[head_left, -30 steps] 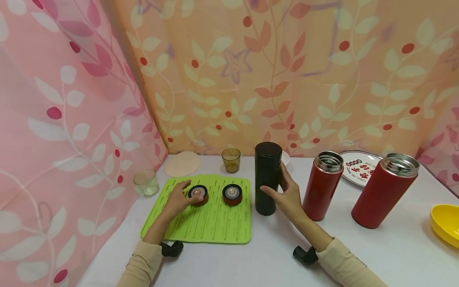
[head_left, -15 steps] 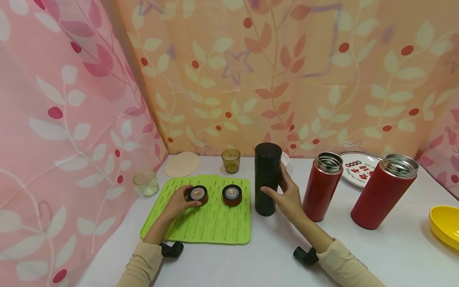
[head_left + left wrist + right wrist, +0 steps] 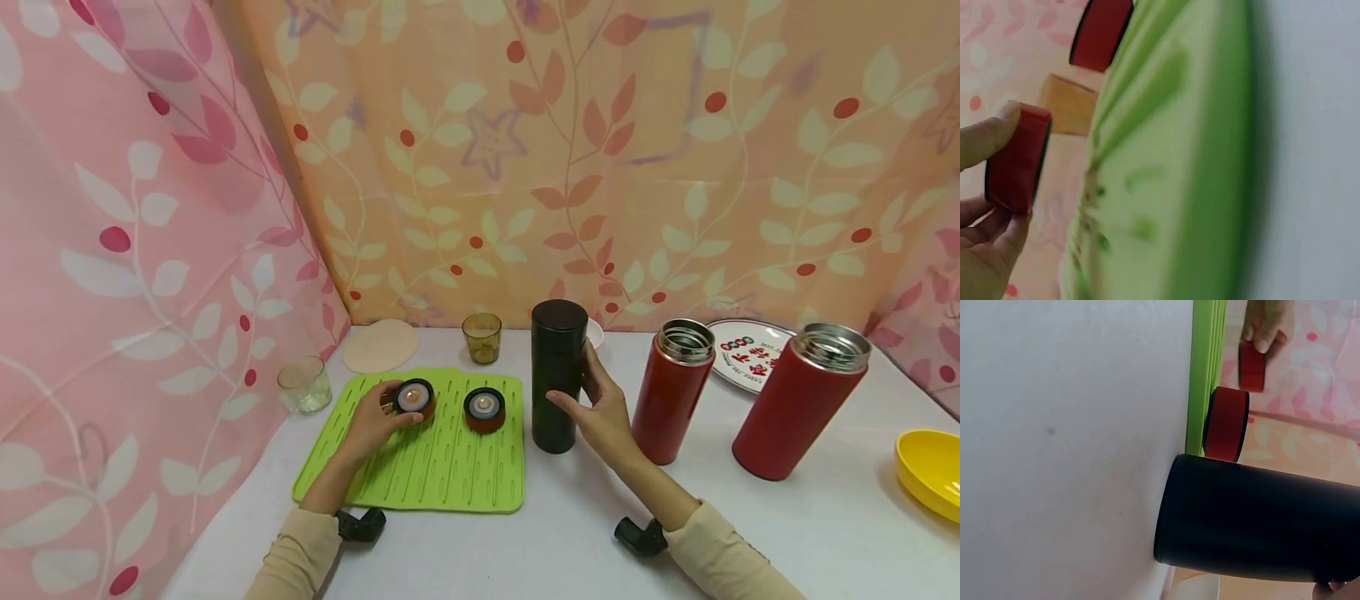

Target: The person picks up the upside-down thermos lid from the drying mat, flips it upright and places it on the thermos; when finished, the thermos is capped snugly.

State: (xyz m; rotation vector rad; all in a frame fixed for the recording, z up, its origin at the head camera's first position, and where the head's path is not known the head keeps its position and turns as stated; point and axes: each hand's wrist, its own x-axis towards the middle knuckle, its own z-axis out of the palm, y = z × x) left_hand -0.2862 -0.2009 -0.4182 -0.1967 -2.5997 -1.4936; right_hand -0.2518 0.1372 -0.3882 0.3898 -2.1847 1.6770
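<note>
Nearest to us, two beige sleeves come in from the bottom edge, each wrist carrying a small black camera. Our left hand [image 3: 369, 423] reaches over the green mat [image 3: 420, 475] and pinches a red lid [image 3: 415, 398] between thumb and fingertips; the left wrist view shows the lid [image 3: 1017, 157] clear of the mat's surface, so we judge it is lifted, tilted slightly. A second lid [image 3: 484, 408] lies flat on the mat just beside it, underside up. The ribbed mat probably serves as a draining spot, which would explain why the lids sit there apart from their flasks.

Our right hand [image 3: 603, 412] curls around the lower half of the black flask [image 3: 558, 375], thumb on the near side and fingers behind, seemingly steadying it upright on the white table [image 3: 570, 550]. This flask has its cap on.

To the right stand two red flasks, one near [image 3: 672, 392] the hand and one [image 3: 798, 400] well apart, both open at their steel mouths, matching the two loose lids.

Farther back are a clear glass [image 3: 303, 385], an amber glass [image 3: 482, 337], a round beige coaster [image 3: 380, 345] and a printed plate [image 3: 753, 354].

A yellow bowl [image 3: 930, 471] is cut off at the right edge. A white object behind the black flask is mostly hidden. The right fingertips are barely seen in the wrist view.
</note>
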